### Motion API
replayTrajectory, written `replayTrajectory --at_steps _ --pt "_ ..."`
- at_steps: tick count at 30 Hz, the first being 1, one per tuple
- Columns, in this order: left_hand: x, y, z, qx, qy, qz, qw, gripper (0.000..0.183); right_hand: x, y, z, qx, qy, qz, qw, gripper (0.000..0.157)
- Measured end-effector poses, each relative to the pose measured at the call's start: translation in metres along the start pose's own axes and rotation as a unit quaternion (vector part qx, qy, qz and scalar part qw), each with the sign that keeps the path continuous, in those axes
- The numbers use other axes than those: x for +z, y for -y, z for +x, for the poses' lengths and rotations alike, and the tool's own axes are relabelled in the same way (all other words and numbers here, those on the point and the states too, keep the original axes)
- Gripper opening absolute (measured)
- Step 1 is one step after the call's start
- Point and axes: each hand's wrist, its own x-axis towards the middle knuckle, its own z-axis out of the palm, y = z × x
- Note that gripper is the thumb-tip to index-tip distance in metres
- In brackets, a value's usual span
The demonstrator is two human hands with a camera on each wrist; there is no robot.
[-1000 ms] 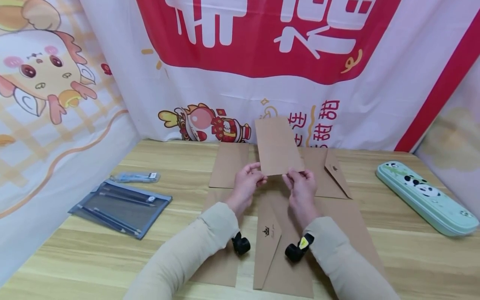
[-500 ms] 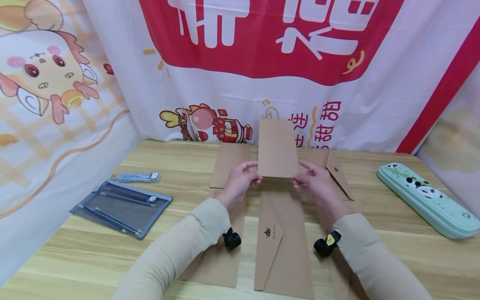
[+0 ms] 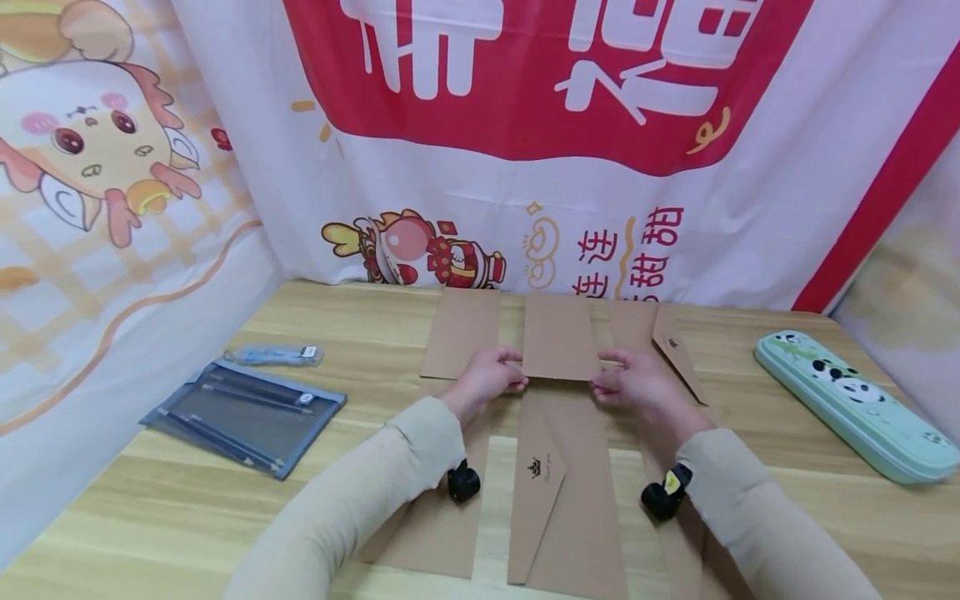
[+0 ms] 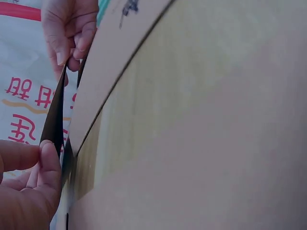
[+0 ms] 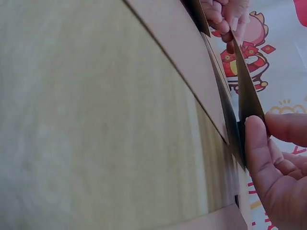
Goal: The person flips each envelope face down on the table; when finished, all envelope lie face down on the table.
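Observation:
A plain brown kraft envelope (image 3: 558, 337) lies between my two hands in the middle of the back row, flap side not showing. My left hand (image 3: 487, 379) pinches its near left corner between thumb and finger; my right hand (image 3: 637, 383) pinches the near right corner. Seen edge-on in the left wrist view, the envelope (image 4: 54, 120) slants slightly off the surface beneath. Another envelope (image 3: 467, 329) is on its left, and one with a printed flap (image 3: 633, 342) on its right. In front lies a crown-printed envelope (image 3: 581, 500).
Further envelopes lie under my forearms, one at front left (image 3: 442, 533) and one at front right (image 3: 671, 525). A mesh pouch with pencils (image 3: 240, 412) and a small blue packet (image 3: 277, 356) are at left. A mint panda pencil case (image 3: 855, 400) is at right; a printed cloth (image 3: 420, 158) hangs behind.
The envelope was held up against the cloth and has come down toward the table between its two neighbours. My right hand shifted outward to the right corner, and both hands lowered.

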Motion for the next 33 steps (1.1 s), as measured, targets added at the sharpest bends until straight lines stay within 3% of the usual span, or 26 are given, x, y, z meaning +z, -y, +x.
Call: replayTrajectory --at_steps 10,21,33 --pt "0.001 0.001 0.005 -0.019 0.015 0.063 0.9977 0.042 0.001 -0.002 0.002 0.034 0.022 0.015 0.999 0.059" --pt "0.001 -0.006 -0.001 -0.032 0.028 0.140 0.9892 0.056 0.002 -0.007 0.004 0.053 0.035 0.005 0.998 0.063" --pt "-0.003 -0.017 -0.004 -0.029 0.034 0.156 0.9868 0.062 -0.001 -0.004 0.002 0.057 0.030 0.027 0.998 0.065"
